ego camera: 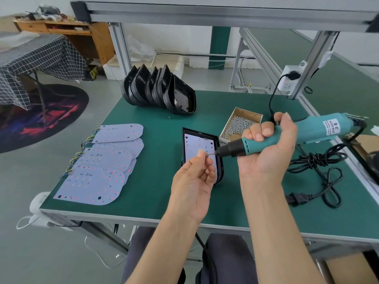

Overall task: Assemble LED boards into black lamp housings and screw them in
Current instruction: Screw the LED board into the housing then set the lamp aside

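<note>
A black lamp housing [184, 146] lies flat on the green table with a white LED board [194, 148] inside it. My left hand [194, 181] hovers over its lower half and pinches a small screw [208, 154] at the screwdriver's tip. My right hand [266, 148] grips a teal electric screwdriver [320, 128], held nearly level and pointing left at that screw. A fanned pile of several LED boards [102, 171] with coloured wires lies at the left. Several empty black housings [160, 91] lean together at the back.
An open cardboard box of screws [240, 124] stands right of the housing. The screwdriver's black cable [320, 160] coils over the table's right side, up to a wall socket [291, 78]. The green table [143, 197] has aluminium frame posts at the back.
</note>
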`<state>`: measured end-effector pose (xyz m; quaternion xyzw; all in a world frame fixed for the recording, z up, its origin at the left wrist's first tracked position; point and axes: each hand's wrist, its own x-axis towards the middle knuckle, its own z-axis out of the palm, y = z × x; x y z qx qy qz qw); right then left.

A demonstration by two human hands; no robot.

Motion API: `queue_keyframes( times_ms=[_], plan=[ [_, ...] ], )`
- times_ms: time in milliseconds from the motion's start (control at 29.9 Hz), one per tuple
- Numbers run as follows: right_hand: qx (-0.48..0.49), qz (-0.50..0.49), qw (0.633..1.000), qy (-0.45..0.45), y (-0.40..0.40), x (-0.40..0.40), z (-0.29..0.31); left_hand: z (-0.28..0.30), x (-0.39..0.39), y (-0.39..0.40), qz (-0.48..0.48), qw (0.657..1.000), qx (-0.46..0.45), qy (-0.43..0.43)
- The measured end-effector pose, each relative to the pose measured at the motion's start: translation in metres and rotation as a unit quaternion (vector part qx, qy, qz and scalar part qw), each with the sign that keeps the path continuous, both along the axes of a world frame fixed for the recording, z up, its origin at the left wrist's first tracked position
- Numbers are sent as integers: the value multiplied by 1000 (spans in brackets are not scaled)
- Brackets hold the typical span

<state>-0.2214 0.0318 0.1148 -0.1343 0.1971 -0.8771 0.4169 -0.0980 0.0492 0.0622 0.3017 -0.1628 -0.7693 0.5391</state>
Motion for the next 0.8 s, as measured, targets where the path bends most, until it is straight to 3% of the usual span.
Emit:
queue_keyframes(
  times_ms=[167,335,569,737,804],
  plan=[
    [13,4,1000,-4,-1,1,1,-4,-2,1,51,990,-44,-121],
    [18,9,1000,-3,-1,2,1,-8,0,-1,88,956,-100,-260],
    [17,17,1000,-6,-3,2,-3,-13,6,-2,87,914,-166,-359],
    [19,26,999,-15,-5,2,-8,-17,19,-6,52,866,-225,-443],
    [24,22,999,-14,-6,0,-11,-21,26,-7,82,829,-242,-497]
  ],
)
